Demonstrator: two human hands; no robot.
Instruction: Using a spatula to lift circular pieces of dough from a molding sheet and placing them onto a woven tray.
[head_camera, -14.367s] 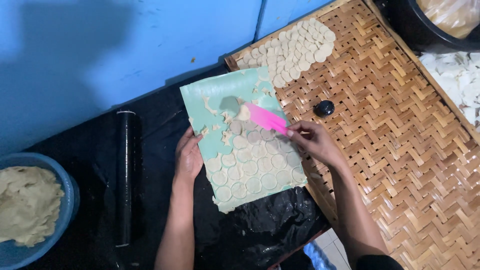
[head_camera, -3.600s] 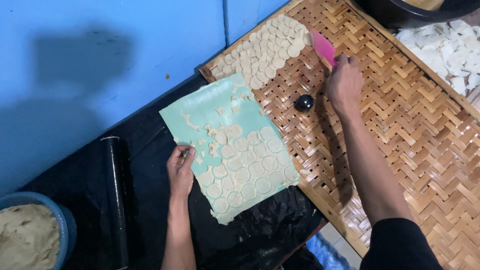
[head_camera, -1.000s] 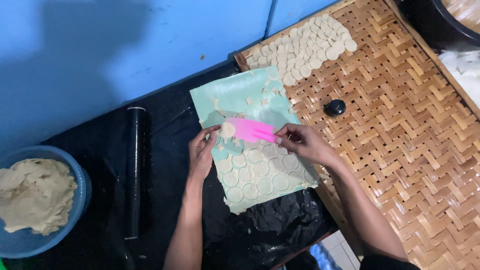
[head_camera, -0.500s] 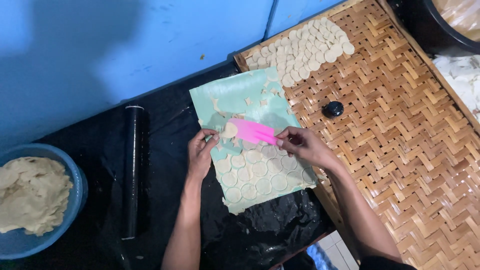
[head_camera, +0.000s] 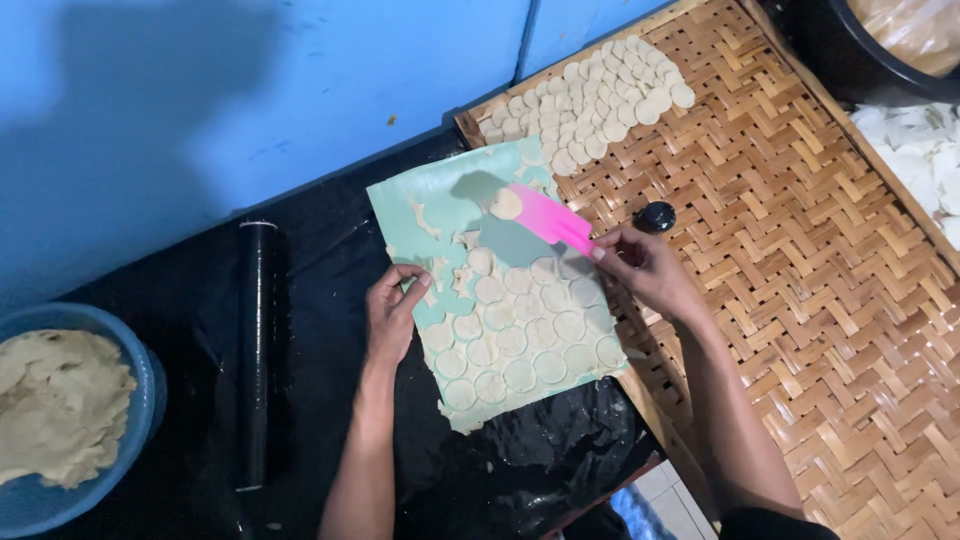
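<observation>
While a blue bowl (head_camera: 150, 390) of dough sits at 9 o'clock beside a black roller (head_camera: 257, 350), the left hand (head_camera: 392, 320) presses flat on the green mat (head_camera: 420, 205); the right hand (head_camera: 645, 270) at 3 o'clock pinches the pink scraper (head_camera: 550, 218), one dough disc (head_camera: 507, 204) on its tip; woven tray (head_camera: 800, 260) at 2 o'clock.

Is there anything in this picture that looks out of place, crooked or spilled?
Little stands out. The green sheet lies tilted, its right edge overlapping the woven bamboo tray. Ragged dough scraps cling to its upper part, left around the cut rounds. A small black object sits alone on the tray.
</observation>
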